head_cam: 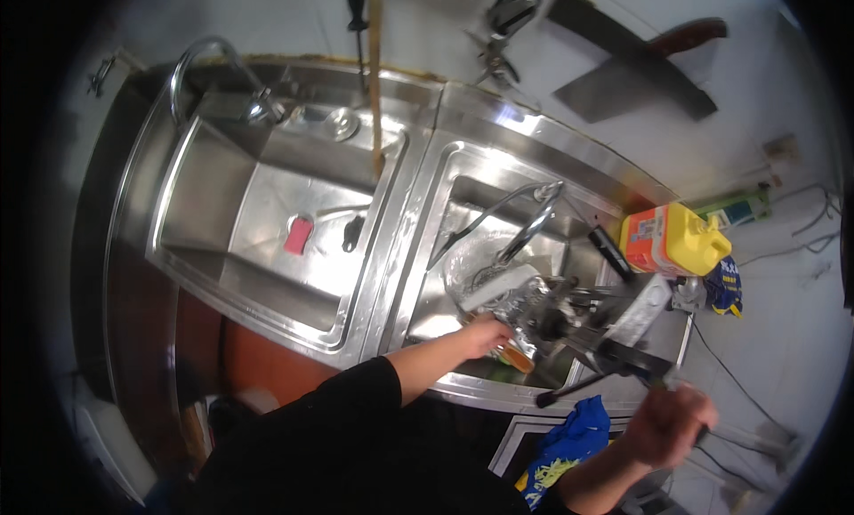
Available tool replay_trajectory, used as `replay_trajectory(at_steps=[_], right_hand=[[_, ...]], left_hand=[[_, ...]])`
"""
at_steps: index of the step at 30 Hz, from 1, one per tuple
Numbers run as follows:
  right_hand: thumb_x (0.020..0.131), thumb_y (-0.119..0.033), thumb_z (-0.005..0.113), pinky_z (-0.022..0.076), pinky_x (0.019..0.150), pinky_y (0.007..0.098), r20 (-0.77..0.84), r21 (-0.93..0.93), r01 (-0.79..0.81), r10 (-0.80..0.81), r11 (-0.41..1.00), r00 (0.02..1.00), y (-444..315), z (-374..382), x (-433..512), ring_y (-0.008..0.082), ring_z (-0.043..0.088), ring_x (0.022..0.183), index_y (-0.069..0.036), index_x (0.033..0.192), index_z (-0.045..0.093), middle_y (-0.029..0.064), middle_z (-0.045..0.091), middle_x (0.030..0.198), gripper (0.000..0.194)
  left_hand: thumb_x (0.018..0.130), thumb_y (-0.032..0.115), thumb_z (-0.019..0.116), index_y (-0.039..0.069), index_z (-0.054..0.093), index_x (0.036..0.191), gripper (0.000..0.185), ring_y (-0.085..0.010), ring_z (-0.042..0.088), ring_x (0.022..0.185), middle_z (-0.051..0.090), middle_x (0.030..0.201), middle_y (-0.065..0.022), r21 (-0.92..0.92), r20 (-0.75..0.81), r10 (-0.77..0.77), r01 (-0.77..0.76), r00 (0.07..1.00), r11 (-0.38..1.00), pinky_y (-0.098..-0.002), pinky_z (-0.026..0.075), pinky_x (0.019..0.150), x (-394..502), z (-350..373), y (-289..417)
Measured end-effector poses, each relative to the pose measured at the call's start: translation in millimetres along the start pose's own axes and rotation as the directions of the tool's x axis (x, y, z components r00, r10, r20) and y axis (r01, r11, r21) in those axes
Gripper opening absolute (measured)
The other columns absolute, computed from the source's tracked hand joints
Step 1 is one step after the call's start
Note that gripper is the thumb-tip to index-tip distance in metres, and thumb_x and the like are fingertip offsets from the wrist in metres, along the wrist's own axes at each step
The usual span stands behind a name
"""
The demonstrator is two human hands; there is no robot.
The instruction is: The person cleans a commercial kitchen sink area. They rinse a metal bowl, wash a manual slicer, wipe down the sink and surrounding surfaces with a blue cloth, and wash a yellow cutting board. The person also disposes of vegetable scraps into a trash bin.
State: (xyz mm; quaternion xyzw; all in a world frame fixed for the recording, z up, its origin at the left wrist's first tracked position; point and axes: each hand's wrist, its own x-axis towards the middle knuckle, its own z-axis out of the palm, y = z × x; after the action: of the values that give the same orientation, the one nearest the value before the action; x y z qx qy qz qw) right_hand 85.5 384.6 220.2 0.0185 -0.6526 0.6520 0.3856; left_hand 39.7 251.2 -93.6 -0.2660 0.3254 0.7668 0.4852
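Observation:
My left hand (486,336) reaches into the right sink basin, beside a clear bowl (460,265) that looks wet. An orange-brown strip (517,359) lies right at its fingers; whether they grip it cannot be told. To the right, my right hand (674,425) is closed around the end of a dark handle. That handle joins a metal hand-operated machine (600,345), blurred, which stands over the sink's right side. A black-tipped lever (547,399) sticks out of the machine toward me. A pale elongated piece (500,287) lies across the bowl, under the faucet (534,228).
A yellow jug (690,238) stands at the right rear. In the left basin (257,275) lie a pink sponge (298,236) and a black object (352,233). Cleavers (634,55) hang behind on the wall. A blue bag (567,441) sits near my right forearm.

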Motion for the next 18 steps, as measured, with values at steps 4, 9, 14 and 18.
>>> replay_trajectory(at_steps=[4, 9, 14, 18], right_hand=[[0.089, -0.026, 0.061, 0.0260, 0.044, 0.0247, 0.108, 0.014, 0.137, -0.138, 0.990, 0.985, -53, 2, 24, 0.0109, 0.037, 0.052, -0.013, 0.062, 0.036, -0.0018, 0.036, 0.058, 0.039], [0.088, -0.039, 0.056, 0.0275, 0.052, 0.0280, 0.560, 0.072, 0.201, -0.206, 0.977, 0.802, -108, 25, 32, 0.0130, 0.036, 0.055, -0.016, 0.063, 0.047, -0.0012, 0.041, 0.060, 0.035], [0.079, -0.048, 0.072, 0.0247, 0.044, 0.0265, 0.649, 0.085, 0.085, -0.120, 0.993, 0.751, -137, 60, 27, 0.0116, 0.034, 0.051, -0.016, 0.062, 0.049, -0.0039, 0.039, 0.058, 0.043], [0.077, -0.050, 0.073, 0.0262, 0.046, 0.0267, 0.689, 0.173, 0.083, -0.180, 0.982, 0.702, -147, 67, 26, 0.0119, 0.035, 0.052, -0.017, 0.062, 0.049, -0.0051, 0.040, 0.058, 0.043]], left_hand=[[0.074, -0.013, 0.057, -0.001, 0.061, 0.103, 0.032, -0.0151, 0.059, 0.085, 0.064, 0.095, -0.0079, -0.031, 0.246, 0.151, -0.148, 0.958, 0.989, -0.0286, 0.049, 0.070, 1, 34, -53], [0.073, -0.010, 0.055, 0.006, 0.039, 0.127, 0.059, -0.0130, 0.053, 0.079, 0.056, 0.100, -0.0074, 0.140, 0.181, 0.174, -0.200, 0.968, 0.970, -0.0272, 0.042, 0.062, -35, 72, -3], [0.074, -0.013, 0.053, 0.011, 0.037, 0.121, 0.055, -0.0112, 0.049, 0.088, 0.050, 0.098, -0.0024, -0.196, 0.343, 0.302, -0.246, 0.890, 0.949, -0.0259, 0.041, 0.072, -50, 90, 15], [0.072, -0.019, 0.050, 0.016, 0.036, 0.126, 0.066, -0.0099, 0.049, 0.094, 0.050, 0.108, 0.0011, -0.275, 0.489, 0.391, -0.288, 0.780, 0.917, -0.0257, 0.043, 0.076, -38, 103, 21]])
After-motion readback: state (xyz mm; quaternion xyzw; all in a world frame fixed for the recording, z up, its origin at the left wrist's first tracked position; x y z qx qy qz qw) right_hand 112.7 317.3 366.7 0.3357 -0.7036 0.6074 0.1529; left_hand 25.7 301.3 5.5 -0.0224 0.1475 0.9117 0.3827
